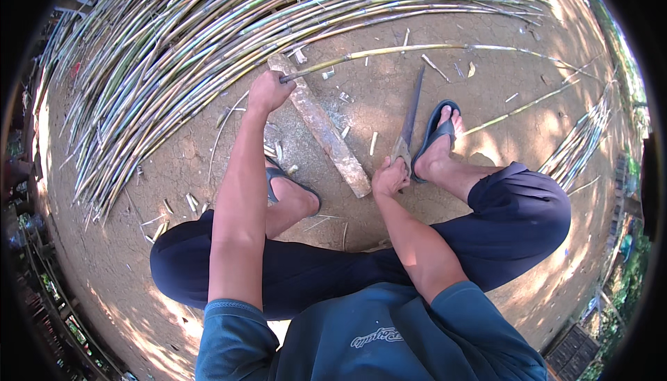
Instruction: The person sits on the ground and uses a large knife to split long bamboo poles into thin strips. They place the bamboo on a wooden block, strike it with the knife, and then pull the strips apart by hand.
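Note:
My left hand (271, 91) is closed around the thick end of a long bamboo pole (379, 53), which stretches off to the right in a shallow curve. That end rests over the far end of a rough wooden log (323, 127) lying on the ground between my feet. In my right hand (391, 177) is the wooden handle of a handsaw (413, 106). Its long dark blade points away from me, beside my right foot, apart from the pole. My fingers hide part of the handle.
A large heap of bamboo poles (208, 54) curves across the far and left side. A smaller bundle of thin stalks (582, 141) lies at the right, near another single stalk (521, 109). Short offcuts (374, 143) are scattered on the dirt. My sandalled feet (436, 138) flank the log.

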A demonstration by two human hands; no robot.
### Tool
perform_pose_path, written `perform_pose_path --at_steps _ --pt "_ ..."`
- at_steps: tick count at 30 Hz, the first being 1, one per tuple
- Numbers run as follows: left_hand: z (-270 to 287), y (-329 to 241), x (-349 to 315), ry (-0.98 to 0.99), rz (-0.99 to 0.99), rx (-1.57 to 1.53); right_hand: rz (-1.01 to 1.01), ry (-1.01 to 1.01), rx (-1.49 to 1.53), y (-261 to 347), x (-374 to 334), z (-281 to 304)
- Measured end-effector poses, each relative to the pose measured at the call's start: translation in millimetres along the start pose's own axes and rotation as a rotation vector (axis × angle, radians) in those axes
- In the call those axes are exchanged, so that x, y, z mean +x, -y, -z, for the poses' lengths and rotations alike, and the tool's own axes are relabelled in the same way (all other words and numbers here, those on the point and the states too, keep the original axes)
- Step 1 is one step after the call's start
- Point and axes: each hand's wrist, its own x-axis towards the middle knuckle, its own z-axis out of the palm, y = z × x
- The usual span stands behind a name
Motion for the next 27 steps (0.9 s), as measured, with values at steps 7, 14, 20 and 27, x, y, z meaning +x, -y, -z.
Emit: perform_pose_path --at_steps 7,14,20,27 --pt "-1.1 1.2 -5.5 0.009 0.003 -0.039 0.483 0.164 -0.101 31.7 -0.5 6.5" --pt "-7.7 -3.2 -10.6 0.014 -0.005 -0.095 0.728 0.587 -0.120 41.2 -3.9 -6.1" --pt "-3.5 -3.5 -14.0 0.023 0.029 -0.084 0.604 0.434 -0.028 34.6 26.4 4.3" --pt "-40.5 8.6 -22.5 0.058 0.087 -0.032 0.500 0.339 0.143 51.2 66.3 14.7"
